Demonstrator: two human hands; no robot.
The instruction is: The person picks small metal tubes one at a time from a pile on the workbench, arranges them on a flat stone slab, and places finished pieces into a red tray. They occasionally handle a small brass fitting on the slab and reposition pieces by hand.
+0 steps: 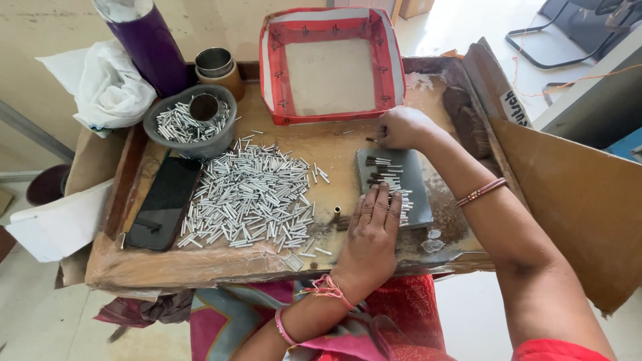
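Flat and open, the left hand (372, 230) presses thin silvery tubes (394, 184) lying left-right on a grey slab (418, 200), while the right hand (401, 127), loosely curled at its far edge, pinches some.

small tubes (251, 197): bright metal, shiny. slab (414, 184): grey, matt, smooth. table (200, 261): worn wood, rough, dusty. tray (331, 63): cardboard, red glossy tape on the rim. phone (164, 204): black, glossy. bowl (194, 144): dull grey.

Right hand (400, 127) fingertips curled under, purple bottle (148, 41) top cropped
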